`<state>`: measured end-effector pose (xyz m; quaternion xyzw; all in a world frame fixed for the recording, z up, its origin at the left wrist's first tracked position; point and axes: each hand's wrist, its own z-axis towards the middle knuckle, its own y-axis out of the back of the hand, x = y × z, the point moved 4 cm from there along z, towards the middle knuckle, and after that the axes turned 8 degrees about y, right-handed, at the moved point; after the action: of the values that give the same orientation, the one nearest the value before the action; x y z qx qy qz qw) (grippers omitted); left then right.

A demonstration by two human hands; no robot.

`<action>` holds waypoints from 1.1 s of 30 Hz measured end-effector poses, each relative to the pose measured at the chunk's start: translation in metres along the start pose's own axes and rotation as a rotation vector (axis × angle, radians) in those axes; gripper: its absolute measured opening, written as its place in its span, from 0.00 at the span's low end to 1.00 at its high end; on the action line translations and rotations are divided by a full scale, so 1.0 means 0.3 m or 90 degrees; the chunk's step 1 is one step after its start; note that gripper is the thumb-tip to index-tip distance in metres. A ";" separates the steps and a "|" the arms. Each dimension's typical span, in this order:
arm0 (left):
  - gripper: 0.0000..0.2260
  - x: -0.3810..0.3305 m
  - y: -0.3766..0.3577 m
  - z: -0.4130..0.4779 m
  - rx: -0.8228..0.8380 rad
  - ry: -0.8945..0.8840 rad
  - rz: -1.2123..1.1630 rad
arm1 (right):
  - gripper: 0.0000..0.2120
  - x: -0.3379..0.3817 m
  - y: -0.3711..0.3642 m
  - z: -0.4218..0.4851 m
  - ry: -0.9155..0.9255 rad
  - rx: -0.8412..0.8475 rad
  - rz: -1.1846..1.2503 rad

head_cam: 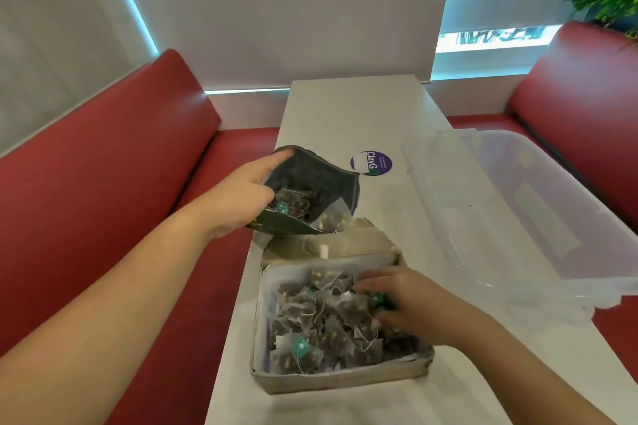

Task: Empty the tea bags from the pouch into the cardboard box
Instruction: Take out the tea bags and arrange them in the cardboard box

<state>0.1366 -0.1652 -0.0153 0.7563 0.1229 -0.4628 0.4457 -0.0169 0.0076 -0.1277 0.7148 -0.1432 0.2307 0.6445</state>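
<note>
overhead, the left hand (241,197) is gripping the pouch (312,190) by its near-left edge, fingers curled over the rim and the thumb side pressing the dark green outer face, so the pouch is hanging tilted with its open mouth facing the camera and down toward the box (340,378). a few tea bags (300,205) are sitting inside the pouch, just beside the left fingertips, and one pale mesh bag (333,219) is leaning out at the lower lip, right above the box's raised back flap (345,241). the box is lying on the white table (345,114), near its front edge, and is holding a heap of dark pyramid bags (324,324) with white strings and small teal tags. the right hand (411,304) is reaching into the right side of the box, palm down, fingers spread loosely and resting on the heap; the fingertips are touching the bags near a teal tag (378,300), and whether they are pinching one is not something i can tell. a clear plastic lid (518,214) is lying on the table to the right of the box, apart from it. a round purple sticker (372,163) is showing on the table just beyond the pouch. red benches (103,183) are flanking the table on both sides.
</note>
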 end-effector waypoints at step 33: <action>0.36 0.012 -0.024 0.002 0.085 -0.016 0.033 | 0.15 0.242 0.240 0.177 0.106 -0.323 0.015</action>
<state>0.1340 -0.1623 -0.0223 0.7813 0.0664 -0.4679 0.4076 0.0166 -0.0473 -0.0321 0.5069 -0.1510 0.2529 0.8101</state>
